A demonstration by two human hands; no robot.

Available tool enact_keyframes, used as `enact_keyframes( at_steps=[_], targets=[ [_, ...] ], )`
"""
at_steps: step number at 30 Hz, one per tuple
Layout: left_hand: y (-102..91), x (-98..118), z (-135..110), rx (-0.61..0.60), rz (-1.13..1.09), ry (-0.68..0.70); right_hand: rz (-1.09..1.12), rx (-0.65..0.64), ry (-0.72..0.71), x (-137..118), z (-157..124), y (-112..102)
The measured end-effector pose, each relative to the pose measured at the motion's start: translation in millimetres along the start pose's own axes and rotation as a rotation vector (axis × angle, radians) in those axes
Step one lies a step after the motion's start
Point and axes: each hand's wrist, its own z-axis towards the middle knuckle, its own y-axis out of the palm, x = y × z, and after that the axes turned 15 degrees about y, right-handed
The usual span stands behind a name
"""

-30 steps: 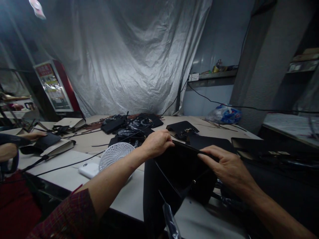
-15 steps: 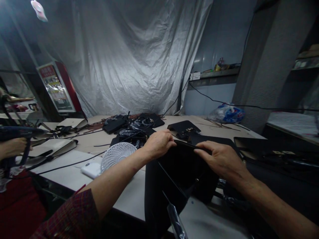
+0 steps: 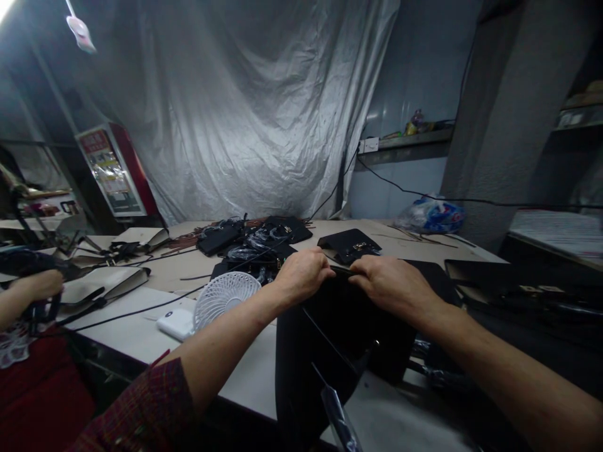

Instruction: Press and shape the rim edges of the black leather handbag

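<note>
A black handbag [image 3: 306,370] stands upright before me at the table's front edge, its dark inside partly facing me. My left hand [image 3: 304,273] pinches the top edge of the bag. Close beside it on the same edge, my right hand [image 3: 389,282] grips with thumb and fingers. A plastic-wrapped handle [image 3: 339,417] hangs at the bag's near side. Just beyond my hands lies another black bag [image 3: 348,243] with a gold clasp. A white fan [image 3: 226,298] stands left of the bag, behind my left forearm.
Black bags and wrapped straps [image 3: 254,242] are heaped at the table's back. More black bags [image 3: 518,295] lie at right. Cream bags [image 3: 106,282] lie at left, near a co-worker's hand [image 3: 44,285]. A black cable [image 3: 136,309] crosses the table [image 3: 245,376].
My right hand has slid left along the bag's top edge, closer to my left hand. The co-worker's hand and dark tool at left have shifted slightly.
</note>
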Motion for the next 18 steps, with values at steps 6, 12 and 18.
enact_keyframes(
  at_steps=[6,12,18],
  targets=[
    [-1.4,1.8,-2.2,0.012,0.01,-0.008,0.017,0.006,0.008,-3.1,6.4,5.3],
    [-0.3,1.8,-3.2,0.037,0.034,-0.01,0.052,0.007,0.007,-2.1,7.1,6.8],
    [-0.4,1.8,-3.8,0.008,0.047,-0.043,-0.009,0.02,0.005,-9.6,8.6,5.1]
  ],
)
